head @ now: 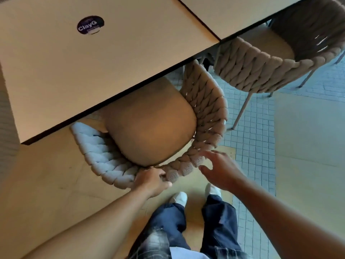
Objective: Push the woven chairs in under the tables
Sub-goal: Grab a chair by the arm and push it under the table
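Two tables stand edge to edge, the near table (112, 58) on the left and the second table (233, 14) to its right, farther off. A round sticker (90, 25) lies on the near table's top. The near chair (205, 113) sits partly under that table — its seat's front is hidden beneath the edge, its curved back toward the person. The left hand (152, 181) rests on the back's rim; the right hand (222, 169) is just beside the rim, to the right. A second chair (252, 71) stands to the right, likewise partly under the second table. The person's shoes (179, 198) are on the floor behind the near chair.
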`<state>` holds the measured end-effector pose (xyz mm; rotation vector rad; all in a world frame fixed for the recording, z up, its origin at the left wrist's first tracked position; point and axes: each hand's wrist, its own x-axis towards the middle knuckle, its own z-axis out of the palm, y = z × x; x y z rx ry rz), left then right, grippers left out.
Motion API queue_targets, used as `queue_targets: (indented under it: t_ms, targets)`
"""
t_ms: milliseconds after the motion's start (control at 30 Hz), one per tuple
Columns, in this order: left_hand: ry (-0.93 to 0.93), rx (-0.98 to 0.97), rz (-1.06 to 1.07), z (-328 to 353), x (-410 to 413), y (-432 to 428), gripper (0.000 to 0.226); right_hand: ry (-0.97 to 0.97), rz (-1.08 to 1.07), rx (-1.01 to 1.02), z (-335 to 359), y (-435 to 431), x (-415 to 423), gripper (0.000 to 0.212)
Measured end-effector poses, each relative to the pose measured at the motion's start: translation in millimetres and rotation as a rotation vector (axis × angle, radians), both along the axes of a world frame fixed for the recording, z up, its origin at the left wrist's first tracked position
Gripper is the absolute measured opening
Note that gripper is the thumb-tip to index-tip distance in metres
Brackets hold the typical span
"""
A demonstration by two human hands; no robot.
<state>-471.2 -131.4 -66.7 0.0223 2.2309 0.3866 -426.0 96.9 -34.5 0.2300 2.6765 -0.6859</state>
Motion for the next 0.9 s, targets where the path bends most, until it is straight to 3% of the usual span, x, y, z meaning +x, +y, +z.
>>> queue_targets:
  t_ms: [100, 233, 600, 733, 900]
  targets:
    - [0.013, -0.092, 0.045, -3, 4, 9, 0.08, 0.038, 0.132, 0.017, -8, 14, -19, 0.045]
    - [0.097, -0.187, 0.075, 5, 11, 26, 0.055, 0.102, 0.328, 0.051, -13, 32, -39, 0.041]
    - [0.283, -0.212, 0.138, -22, 34, 31, 0.046, 0.017, 0.741, 0.261, -41, 59, -79, 0.079]
    - [0.322, -0.253, 0.14, -24, 40, 25, 0.046, 0.03, 0.803, 0.32, -50, 55, -83, 0.081]
    - [0.344, -0.249, 0.172, -31, 40, 14, 0.044, 0.161, 0.75, 0.317, -65, 54, -78, 0.065]
